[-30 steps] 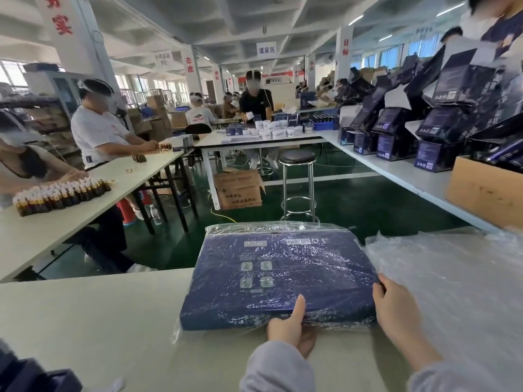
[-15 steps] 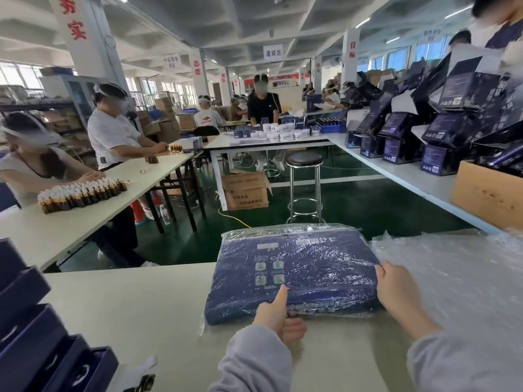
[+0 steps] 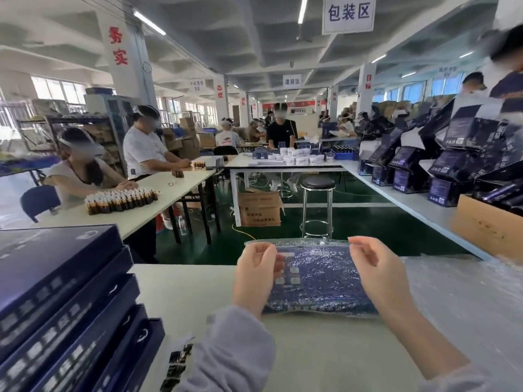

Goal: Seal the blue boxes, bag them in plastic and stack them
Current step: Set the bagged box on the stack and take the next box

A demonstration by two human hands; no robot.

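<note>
Gripping from both sides, two hands hold one bagged blue box (image 3: 317, 281) at the far edge of the pale table (image 3: 198, 292), straight ahead of the person. The left hand (image 3: 254, 278) has its fingers curled round the box's left edge, over the clear plastic. The right hand (image 3: 376, 274) has its fingers bent in at the far right corner with the thumb toward them, closed on the plastic there. The box's near edge sits low against the table top; whether its far edge is lifted cannot be told.

At the left stands one stack of blue boxes (image 3: 65, 301), stepped so that five edges can be counted, well apart from the bagged one. One dark strip of stickers (image 3: 178, 360), blurred, lies between that stack and the left sleeve. On the right, one heap of loose clear plastic (image 3: 467, 306) covers the table, just beside the right wrist.

Beyond the table are one round stool (image 3: 317, 205) and one cardboard carton (image 3: 260, 207) on the green floor. One block of brown bottles (image 3: 121, 199) stands on the next table, where two people sit. The dark cartons (image 3: 441, 171) on the right bench are too jumbled to count.
</note>
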